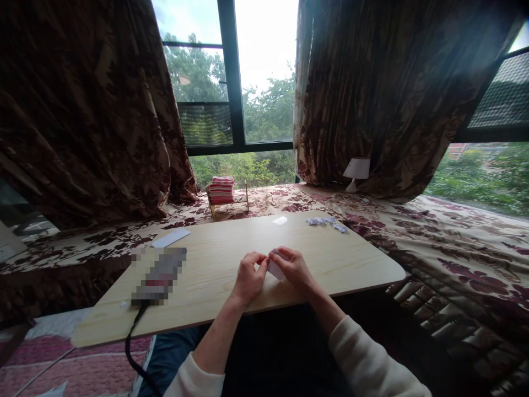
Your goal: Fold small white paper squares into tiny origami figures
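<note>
A small piece of pale paper point(274, 269) is pinched between both my hands above the near edge of a light wooden table point(206, 259). My left hand point(249, 275) curls its fingers on the paper's left side. My right hand point(292, 267) grips the paper's right side with closed fingers, covering much of it. Both wrists rest near the table's front edge.
A blurred-out flat object point(159, 275) with a black cable point(133, 347) lies at the table's left. A white strip point(170, 237), a small white slip point(280, 220) and crumpled paper bits point(326, 222) lie at the far edge. Beyond are a tiny striped chair point(223, 193), a small lamp point(356, 171), curtains and windows.
</note>
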A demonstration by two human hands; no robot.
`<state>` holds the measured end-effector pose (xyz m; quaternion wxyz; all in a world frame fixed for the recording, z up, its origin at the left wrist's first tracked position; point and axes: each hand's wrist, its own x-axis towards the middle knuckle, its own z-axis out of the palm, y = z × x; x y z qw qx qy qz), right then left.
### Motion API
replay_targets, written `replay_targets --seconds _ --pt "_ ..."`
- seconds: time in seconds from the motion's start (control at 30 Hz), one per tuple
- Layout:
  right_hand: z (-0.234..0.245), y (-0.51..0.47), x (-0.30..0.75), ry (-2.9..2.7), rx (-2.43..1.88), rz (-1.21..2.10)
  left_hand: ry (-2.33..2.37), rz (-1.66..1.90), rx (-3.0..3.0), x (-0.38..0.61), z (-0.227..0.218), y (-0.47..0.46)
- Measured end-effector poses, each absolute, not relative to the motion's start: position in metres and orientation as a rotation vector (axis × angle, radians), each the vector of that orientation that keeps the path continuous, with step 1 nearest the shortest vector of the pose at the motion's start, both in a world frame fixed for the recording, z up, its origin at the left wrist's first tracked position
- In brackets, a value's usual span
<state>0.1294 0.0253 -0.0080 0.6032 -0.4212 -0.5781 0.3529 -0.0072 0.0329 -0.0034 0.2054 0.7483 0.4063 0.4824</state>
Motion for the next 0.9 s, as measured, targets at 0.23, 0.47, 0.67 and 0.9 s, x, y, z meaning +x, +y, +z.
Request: replay_targets --seconds 0.23,0.47,0.67,0.9 --pt "-0.014 0.038 0.138 -1.134 -1.061 0.720 1.134 1.360 1.992 -0.005 -0.003 0.032" --pt "-0.013 0.035 0.144 -1.155 -1.051 0.727 1.195 1.495 1.719 -0.013 -0.005 0.038" --pt "-0.018 0.035 0.134 -1.240 -1.029 0.792 1.122 1.509 1.623 -0.013 -0.008 0.040" --pt "-0.015 0.032 0.133 -1.385 -0.962 0.889 1.106 1.497 1.623 -0.013 -0.008 0.040"
